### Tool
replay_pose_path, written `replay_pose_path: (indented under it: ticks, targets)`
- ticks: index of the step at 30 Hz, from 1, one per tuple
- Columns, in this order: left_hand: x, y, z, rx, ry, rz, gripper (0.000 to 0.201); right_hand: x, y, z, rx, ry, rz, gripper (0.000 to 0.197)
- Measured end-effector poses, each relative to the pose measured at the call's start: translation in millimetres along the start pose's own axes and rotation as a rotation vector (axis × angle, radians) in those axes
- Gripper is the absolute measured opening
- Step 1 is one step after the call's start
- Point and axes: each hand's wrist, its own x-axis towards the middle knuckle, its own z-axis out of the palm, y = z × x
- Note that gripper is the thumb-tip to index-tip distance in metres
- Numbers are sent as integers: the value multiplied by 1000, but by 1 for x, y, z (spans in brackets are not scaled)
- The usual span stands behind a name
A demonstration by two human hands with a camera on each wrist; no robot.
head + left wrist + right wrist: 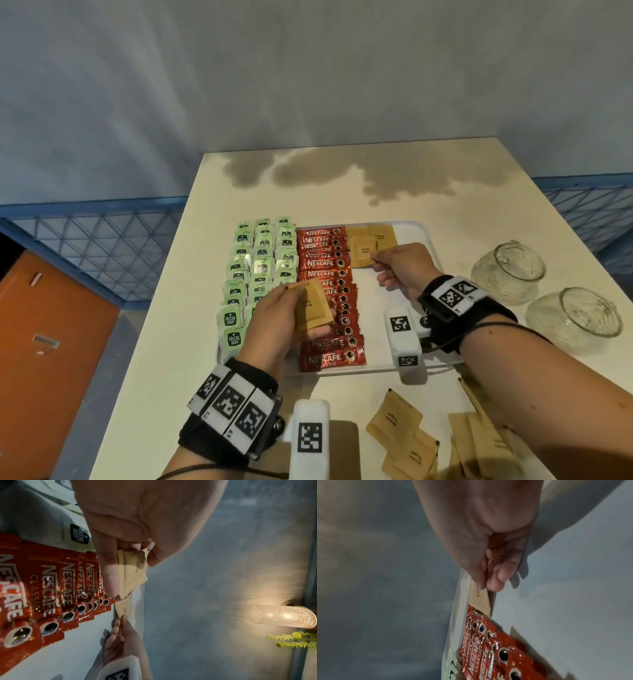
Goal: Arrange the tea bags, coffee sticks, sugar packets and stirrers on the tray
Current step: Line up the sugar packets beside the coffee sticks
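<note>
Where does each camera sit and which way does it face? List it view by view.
Head: on the head, looking down at the tray; both forearms, left hand and right hand show.
Left wrist: along the left hand, which holds sugar packets; the right hand shows too.
Right wrist: along the right hand pinching a sugar packet.
All three share the coffee sticks.

White tray [416,228] on worktop [191,308]: green tea bags [260,263] in three columns at left, red coffee sticks [325,294] overlapped in one column beside them. Right hand [400,267] pinches a brown sugar packet [363,253] at the tray's far end; left hand [274,315] holds another packet [311,305] above the sticks. Loose sugar packets [397,421] near front edge (two glass jars [507,270] at right).
</note>
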Motion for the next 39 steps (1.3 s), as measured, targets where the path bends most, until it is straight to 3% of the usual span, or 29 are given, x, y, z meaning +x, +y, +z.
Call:
replay_pose_path:
  ticks: [9,13,17,20,24,30,36,39]
  targets:
    - [6,0,-4,-138,14,-68,48,12,-2,1,-49,4,28,30]
    - [2,2,-4,-97,8,-79,36,10,-4,2,-68,-14,35,25]
    - [-2,3,-5,20,34,-34,13,-4,-8,0,-90,15,3,50]
    - [-5,2,-5,97,49,21,13,-21,-7,0,-24,-45,-17,63]
    - [-18,6,7,67,45,81,13,-58,-6,-4,-14,-166,-83,53]
    - [-22,3,23,-3,93,105,18,-101,-5,-3,-208,-613,-183,44]
    - [-32,-7,26,-231,51,22,18,-113,-10,-4,-184,-532,-292,16]
    - [-36,-9,24,-134,29,28,15,-112,-16,-8,-163,-479,-309,7]
